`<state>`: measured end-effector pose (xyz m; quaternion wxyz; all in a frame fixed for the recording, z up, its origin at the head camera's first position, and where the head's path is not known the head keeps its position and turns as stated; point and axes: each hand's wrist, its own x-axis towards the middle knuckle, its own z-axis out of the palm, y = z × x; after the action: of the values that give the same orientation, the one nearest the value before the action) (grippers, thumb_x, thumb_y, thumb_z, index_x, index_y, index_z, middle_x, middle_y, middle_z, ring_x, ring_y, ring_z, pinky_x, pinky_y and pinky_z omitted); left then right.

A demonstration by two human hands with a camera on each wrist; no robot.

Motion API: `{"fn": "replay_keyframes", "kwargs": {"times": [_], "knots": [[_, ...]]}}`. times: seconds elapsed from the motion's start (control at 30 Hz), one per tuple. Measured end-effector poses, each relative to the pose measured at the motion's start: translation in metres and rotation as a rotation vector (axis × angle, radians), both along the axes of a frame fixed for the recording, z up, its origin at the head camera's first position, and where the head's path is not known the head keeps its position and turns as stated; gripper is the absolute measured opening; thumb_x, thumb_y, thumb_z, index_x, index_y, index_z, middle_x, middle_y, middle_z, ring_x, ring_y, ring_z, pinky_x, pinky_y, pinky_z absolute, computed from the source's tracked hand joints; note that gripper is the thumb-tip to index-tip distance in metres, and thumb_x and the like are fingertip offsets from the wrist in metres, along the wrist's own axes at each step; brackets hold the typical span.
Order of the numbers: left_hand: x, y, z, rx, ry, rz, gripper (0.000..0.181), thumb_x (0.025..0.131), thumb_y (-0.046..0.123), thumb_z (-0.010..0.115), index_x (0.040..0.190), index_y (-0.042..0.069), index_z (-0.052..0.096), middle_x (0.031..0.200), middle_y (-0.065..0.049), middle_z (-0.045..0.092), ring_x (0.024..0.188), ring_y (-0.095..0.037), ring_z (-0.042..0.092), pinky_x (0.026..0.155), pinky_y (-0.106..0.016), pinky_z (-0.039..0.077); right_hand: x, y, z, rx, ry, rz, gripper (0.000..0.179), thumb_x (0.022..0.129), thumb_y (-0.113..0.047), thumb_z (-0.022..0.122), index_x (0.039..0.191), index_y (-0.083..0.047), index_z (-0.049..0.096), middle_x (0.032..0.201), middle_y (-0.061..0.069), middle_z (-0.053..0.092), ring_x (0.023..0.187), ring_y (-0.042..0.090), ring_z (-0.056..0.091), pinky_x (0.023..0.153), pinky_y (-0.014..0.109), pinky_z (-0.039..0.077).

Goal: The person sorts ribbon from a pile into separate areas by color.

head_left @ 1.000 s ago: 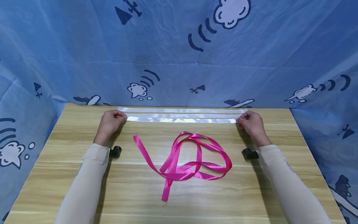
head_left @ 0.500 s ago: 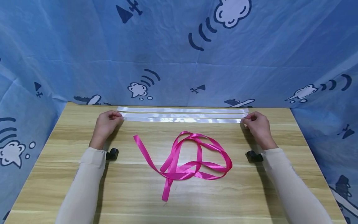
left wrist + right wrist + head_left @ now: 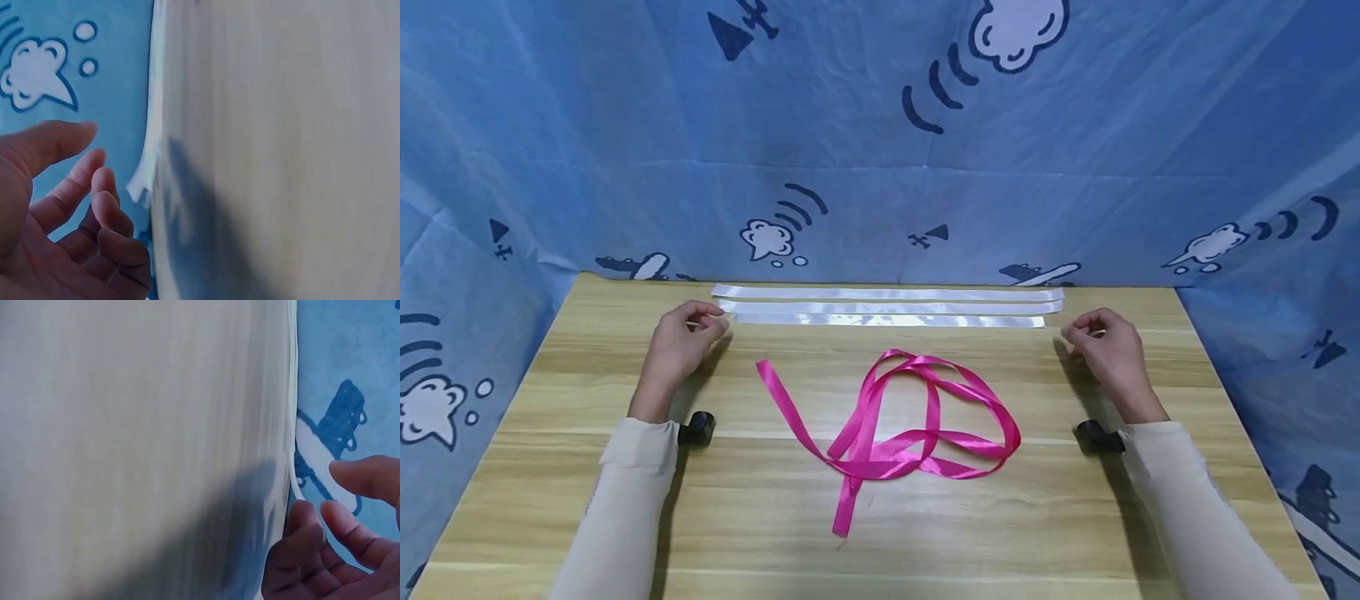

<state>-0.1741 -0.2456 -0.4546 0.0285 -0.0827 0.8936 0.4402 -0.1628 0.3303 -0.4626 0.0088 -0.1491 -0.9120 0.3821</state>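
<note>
Three white satin ribbon strips point(image 3: 887, 320) lie side by side along the back of the table, the nearest one a bit shorter. By their left ends is my left hand point(image 3: 676, 348), its thumb and fingers parted around nothing in the left wrist view. Off to the right of the strips, my right hand point(image 3: 1112, 357) hovers with bent, relaxed fingers; a gap between thumb and forefinger shows in the right wrist view. In front of the strips, a long pink satin ribbon point(image 3: 865, 421) lies in loose, crossing loops.
The wooden table point(image 3: 955, 550) ends at a blue cloth backdrop point(image 3: 850, 100) with printed drawings, which also hangs at both sides. A black wrist device point(image 3: 698, 429) sits at the left cuff and another black device point(image 3: 1097, 437) at the right.
Both hands have let go of the nearest white strip and drawn apart, left hand leftward, right hand rightward and toward the body. The strips and the pink ribbon stay put.
</note>
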Motion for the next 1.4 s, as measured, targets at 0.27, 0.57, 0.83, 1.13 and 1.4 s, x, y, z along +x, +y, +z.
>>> {"fn": "replay_keyframes", "kwargs": {"times": [0.27, 0.57, 0.83, 1.13, 1.4], "knots": [[0.007, 0.028, 0.015, 0.031, 0.051, -0.128, 0.032, 0.101, 0.016, 0.069, 0.126, -0.002, 0.066, 0.105, -0.013, 0.059, 0.088, -0.021, 0.053, 0.064, -0.021, 0.044, 0.013, -0.012, 0.007, -0.051, 0.062, 0.115, 0.035, 0.102, -0.023, 0.068, 0.120, 0.006, 0.061, 0.102, 0.011, 0.061, 0.072, 0.003, 0.062, 0.060, 0.022, 0.052], [0.006, 0.082, 0.018, 0.122, 0.047, -0.306, 0.033, 0.098, 0.013, 0.072, 0.128, -0.001, 0.066, 0.116, -0.018, 0.067, 0.105, -0.032, 0.065, 0.077, -0.026, 0.052, 0.023, -0.036, 0.015, -0.070, 0.086, 0.278, 0.028, 0.100, -0.014, 0.071, 0.120, 0.004, 0.063, 0.112, 0.021, 0.068, 0.078, 0.001, 0.067, 0.064, 0.021, 0.055], [0.011, 0.130, 0.022, 0.209, -0.035, -0.489, 0.037, 0.099, 0.016, 0.073, 0.132, 0.002, 0.064, 0.136, -0.019, 0.065, 0.122, -0.034, 0.065, 0.096, -0.042, 0.058, 0.027, -0.060, 0.014, -0.142, 0.042, 0.409, 0.028, 0.097, -0.003, 0.072, 0.123, 0.004, 0.063, 0.117, 0.025, 0.071, 0.093, 0.016, 0.072, 0.075, 0.023, 0.060], [0.010, 0.180, 0.023, 0.227, -0.047, -0.645, 0.036, 0.098, 0.012, 0.071, 0.132, 0.002, 0.064, 0.137, -0.018, 0.064, 0.127, -0.034, 0.065, 0.107, -0.044, 0.055, 0.027, -0.080, 0.012, -0.103, 0.021, 0.493, 0.032, 0.096, -0.006, 0.074, 0.126, 0.001, 0.065, 0.121, 0.021, 0.070, 0.106, 0.033, 0.069, 0.079, 0.018, 0.055], [0.004, 0.216, 0.011, 0.154, -0.050, -0.710, 0.035, 0.098, 0.008, 0.070, 0.132, 0.002, 0.064, 0.136, -0.015, 0.066, 0.126, -0.031, 0.067, 0.108, -0.040, 0.054, 0.025, -0.098, 0.007, -0.110, -0.017, 0.508, 0.036, 0.094, -0.006, 0.076, 0.127, -0.001, 0.066, 0.121, 0.018, 0.071, 0.107, 0.032, 0.069, 0.084, 0.035, 0.062]]}}
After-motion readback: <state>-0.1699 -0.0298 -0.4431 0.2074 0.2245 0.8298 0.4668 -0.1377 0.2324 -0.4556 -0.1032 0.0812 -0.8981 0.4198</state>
